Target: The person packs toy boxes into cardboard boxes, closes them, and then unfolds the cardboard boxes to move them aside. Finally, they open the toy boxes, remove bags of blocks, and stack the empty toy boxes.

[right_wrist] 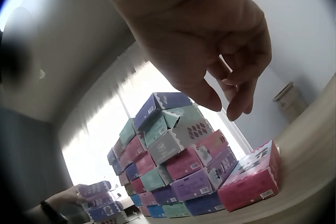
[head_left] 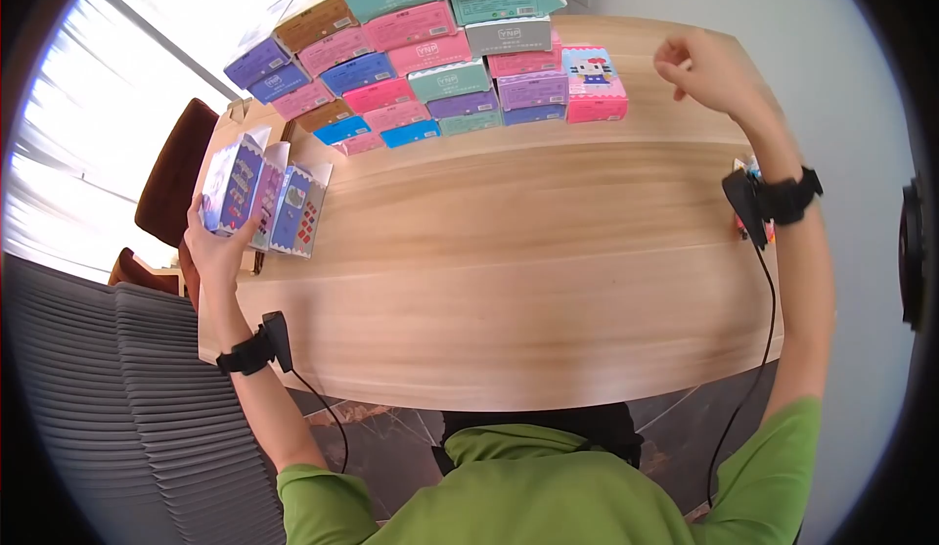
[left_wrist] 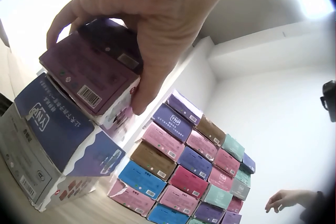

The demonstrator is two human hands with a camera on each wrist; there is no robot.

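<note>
My left hand (head_left: 213, 251) is at the left side of the table, its thumb and fingers gripping a purple cardboard box (left_wrist: 86, 77) from above. Under that box, in the left wrist view, lie a blue box (left_wrist: 58, 124) and a grey box (left_wrist: 29, 155), stacked with their printed sides showing. On the far right, my right hand (head_left: 712, 73) hovers in the air with fingers loosely bent and nothing in them. Closest to it stands a pink box (head_left: 595, 107) with a cartoon cat on its top, at the right end of the big stack.
Many coloured boxes form a stepped wall (head_left: 421, 51) along the table's far edge. Bare wood of the table (head_left: 489, 251) stretches in front. Partly behind the right wrist is a small colourful item (head_left: 770, 232). A brown chair (head_left: 176, 173) stands beyond the left edge.
</note>
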